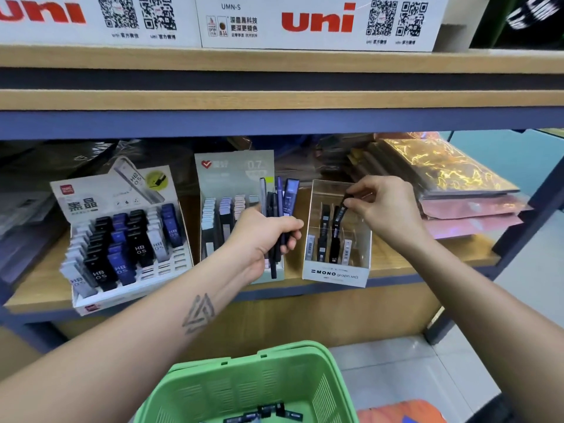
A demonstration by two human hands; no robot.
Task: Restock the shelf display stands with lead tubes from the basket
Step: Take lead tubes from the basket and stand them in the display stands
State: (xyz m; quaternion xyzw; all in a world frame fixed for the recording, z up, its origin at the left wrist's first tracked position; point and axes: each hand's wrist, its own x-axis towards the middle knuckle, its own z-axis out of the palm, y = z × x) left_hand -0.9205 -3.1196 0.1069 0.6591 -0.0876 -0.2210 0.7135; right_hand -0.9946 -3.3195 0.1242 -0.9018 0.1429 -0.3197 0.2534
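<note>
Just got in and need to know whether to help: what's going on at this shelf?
A person is restocking pencil-lead tubes. The right hand pinches one black tube, tilted, over the clear MONO display stand. The left hand grips a bundle of tubes in front of the middle stand. More tubes lie in the green basket below.

Lower shelf (427,254), left to right as I see it: tiered display stand (122,239), middle stand (225,215), MONO stand (335,273), then a stack of flat packets (451,190) at far right. Lead tubes stand in all three stands. Upper shelf (274,61): uni boxes (317,22) side by side. Below and before the shelves: basket (244,389), with tubes (265,412) lying in its bottom.
</note>
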